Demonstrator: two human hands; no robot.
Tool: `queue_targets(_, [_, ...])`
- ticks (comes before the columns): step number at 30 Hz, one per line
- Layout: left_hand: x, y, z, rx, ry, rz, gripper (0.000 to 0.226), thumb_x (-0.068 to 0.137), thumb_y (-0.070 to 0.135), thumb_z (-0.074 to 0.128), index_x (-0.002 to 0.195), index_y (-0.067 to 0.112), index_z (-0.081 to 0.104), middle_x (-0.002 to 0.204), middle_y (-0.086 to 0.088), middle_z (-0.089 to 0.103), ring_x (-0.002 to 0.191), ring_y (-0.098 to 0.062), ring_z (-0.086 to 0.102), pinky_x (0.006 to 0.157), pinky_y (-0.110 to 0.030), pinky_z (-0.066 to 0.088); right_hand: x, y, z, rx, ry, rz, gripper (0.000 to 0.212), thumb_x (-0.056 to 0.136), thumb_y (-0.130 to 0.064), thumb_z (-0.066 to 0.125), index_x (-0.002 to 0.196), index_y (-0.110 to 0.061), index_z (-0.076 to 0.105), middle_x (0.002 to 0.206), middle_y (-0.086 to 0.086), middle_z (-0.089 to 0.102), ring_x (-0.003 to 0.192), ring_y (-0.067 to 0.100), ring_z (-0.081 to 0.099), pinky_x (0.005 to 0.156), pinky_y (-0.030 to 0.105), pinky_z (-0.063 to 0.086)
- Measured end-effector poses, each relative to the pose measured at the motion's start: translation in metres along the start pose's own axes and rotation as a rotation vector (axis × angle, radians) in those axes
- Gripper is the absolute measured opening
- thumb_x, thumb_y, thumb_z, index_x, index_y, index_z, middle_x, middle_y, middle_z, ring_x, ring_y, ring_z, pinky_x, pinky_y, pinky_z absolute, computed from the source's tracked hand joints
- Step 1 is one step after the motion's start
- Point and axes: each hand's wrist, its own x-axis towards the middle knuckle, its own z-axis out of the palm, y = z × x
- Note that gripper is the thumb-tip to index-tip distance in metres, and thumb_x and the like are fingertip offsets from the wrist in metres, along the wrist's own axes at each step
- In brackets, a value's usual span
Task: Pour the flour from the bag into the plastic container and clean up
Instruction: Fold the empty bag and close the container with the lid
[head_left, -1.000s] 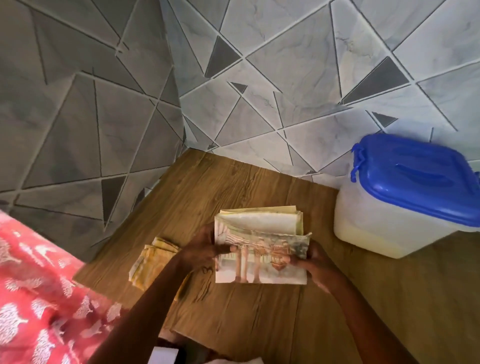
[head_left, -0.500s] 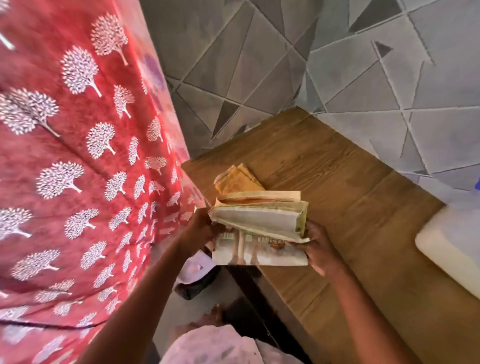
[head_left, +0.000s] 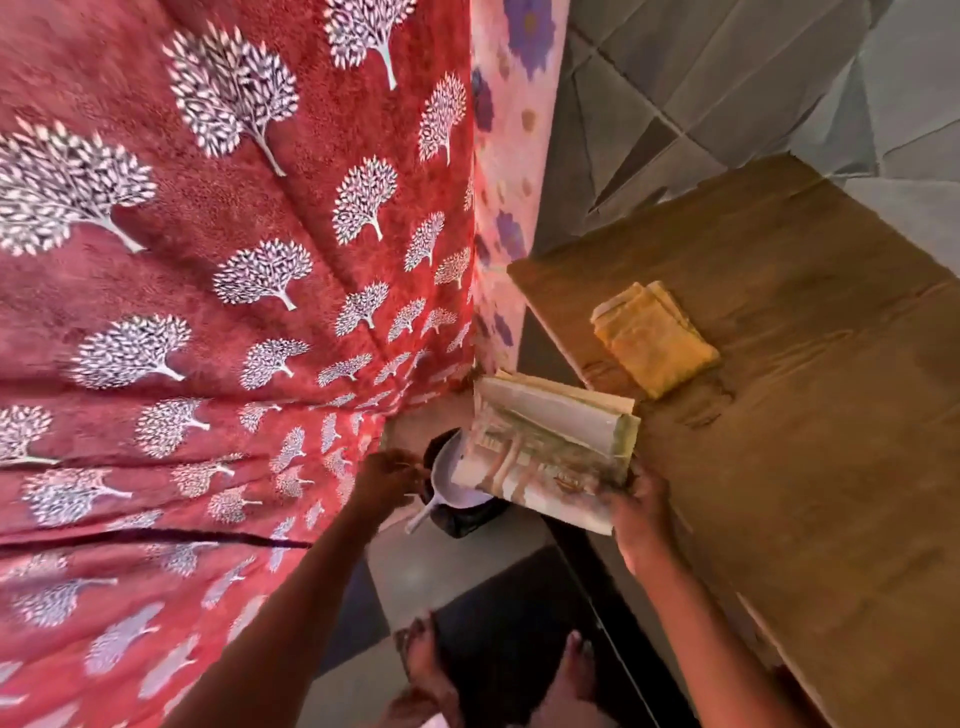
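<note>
Bag (head_left: 550, 457) folded flat (empty, it seems) | lifted off table (head_left: 810, 395), now gripped by right hand (head_left: 636, 501) over dark bin (head_left: 462, 512) at left floor | left hand (head_left: 387, 480) released from bag, grip on bin lid unclear | disposal judged next.

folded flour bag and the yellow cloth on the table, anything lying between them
Nothing: in the head view only bare wood of the table separates the folded flour bag from the yellow cloth.

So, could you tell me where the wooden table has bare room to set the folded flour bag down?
The wooden table is bare right of the folded yellow cloth, and along its near edge. It is crowded at the table's left edge: the right hand holds the folded flour bag over a dark bin.
</note>
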Motion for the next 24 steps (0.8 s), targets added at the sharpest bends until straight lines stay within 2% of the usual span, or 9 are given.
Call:
queue_targets(3, [0.049, -0.050, -0.019, 0.197, -0.026, -0.045, 0.013, 0.082, 0.003, 0.072, 0.079, 0.015, 0.069, 0.089, -0.024, 0.074, 0.076, -0.027, 0.065, 0.069, -0.033, 0.048, 0.016, 0.065, 0.035, -0.006, 0.095, 0.101, 0.053, 0.067, -0.009, 0.080, 0.116, -0.024, 0.071, 0.113, 0.006, 0.076, 0.108, 0.028, 0.071, 0.093, 0.049, 0.057])
queue_targets(6, [0.100, -0.098, -0.025, 0.351, -0.015, -0.060, 0.020, 0.082, 0.010, 0.074, 0.070, 0.025, 0.069, 0.067, -0.002, 0.070, 0.067, -0.021, 0.062, 0.068, -0.035, 0.049, 0.038, 0.130, 0.059, -0.054, 0.131, 0.185, 0.046, 0.073, -0.005, 0.081, 0.113, -0.025, 0.071, 0.115, 0.010, 0.073, 0.109, 0.031, 0.069, 0.095, 0.057, 0.055])
queue_targets(8, [0.138, -0.133, -0.020, 0.404, -0.009, -0.070, 0.024, 0.082, 0.011, 0.073, 0.065, 0.028, 0.067, 0.062, 0.005, 0.065, 0.063, -0.018, 0.059, 0.066, -0.035, 0.048, 0.055, 0.173, 0.072, -0.086, 0.170, 0.229, 0.040, 0.075, -0.011, 0.082, 0.109, -0.029, 0.071, 0.111, 0.006, 0.074, 0.105, 0.029, 0.071, 0.090, 0.053, 0.059])
queue_targets(11, [0.190, -0.185, -0.005, 0.480, -0.012, -0.083, 0.015, 0.080, 0.022, 0.072, 0.071, 0.031, 0.064, 0.082, -0.001, 0.072, 0.079, -0.021, 0.066, 0.077, -0.036, 0.053, 0.081, 0.225, 0.083, -0.088, 0.205, 0.252, 0.038, 0.067, -0.029, 0.080, 0.104, -0.035, 0.074, 0.099, -0.005, 0.078, 0.096, 0.019, 0.075, 0.073, 0.031, 0.061])
queue_targets(13, [0.229, -0.231, 0.007, 0.556, -0.024, -0.102, 0.010, 0.080, 0.028, 0.070, 0.087, 0.030, 0.064, 0.099, -0.003, 0.072, 0.092, -0.023, 0.066, 0.087, -0.037, 0.054, 0.104, 0.267, 0.087, -0.062, 0.235, 0.257, 0.035, 0.070, -0.026, 0.081, 0.102, -0.037, 0.075, 0.097, -0.008, 0.079, 0.094, 0.016, 0.075, 0.076, 0.033, 0.060])
queue_targets(17, [0.303, -0.318, 0.029, 0.679, -0.015, -0.114, 0.042, 0.083, 0.026, 0.070, 0.123, 0.019, 0.057, 0.123, -0.006, 0.064, 0.111, -0.028, 0.062, 0.096, -0.041, 0.050, 0.157, 0.352, 0.083, -0.034, 0.278, 0.245, 0.038, 0.081, -0.005, 0.078, 0.095, -0.040, 0.076, 0.096, -0.006, 0.079, 0.093, 0.016, 0.075, 0.078, 0.035, 0.057])
queue_targets(19, [0.335, -0.358, 0.040, 0.739, -0.008, -0.132, 0.049, 0.084, 0.025, 0.069, 0.128, 0.014, 0.052, 0.127, -0.012, 0.062, 0.115, -0.034, 0.061, 0.094, -0.042, 0.050, 0.182, 0.386, 0.079, -0.007, 0.292, 0.243, 0.039, 0.081, -0.003, 0.078, 0.093, -0.040, 0.077, 0.097, -0.004, 0.079, 0.094, 0.016, 0.075, 0.078, 0.034, 0.056])
queue_targets(21, [0.361, -0.388, 0.049, 0.787, -0.003, -0.144, 0.047, 0.085, 0.025, 0.068, 0.127, 0.012, 0.051, 0.125, -0.014, 0.063, 0.117, -0.037, 0.061, 0.091, -0.043, 0.051, 0.200, 0.416, 0.072, 0.017, 0.324, 0.244, 0.035, 0.081, 0.001, 0.076, 0.093, -0.032, 0.077, 0.101, 0.003, 0.078, 0.097, 0.023, 0.073, 0.083, 0.039, 0.058])
queue_targets(24, [0.387, -0.418, 0.065, 0.680, 0.024, -0.124, 0.041, 0.090, 0.026, 0.069, 0.125, 0.008, 0.059, 0.124, -0.016, 0.067, 0.117, -0.036, 0.063, 0.088, -0.034, 0.047, 0.214, 0.451, 0.062, 0.048, 0.334, 0.226, 0.033, 0.081, 0.010, 0.071, 0.093, -0.021, 0.075, 0.102, 0.007, 0.075, 0.100, 0.026, 0.069, 0.090, 0.044, 0.056])
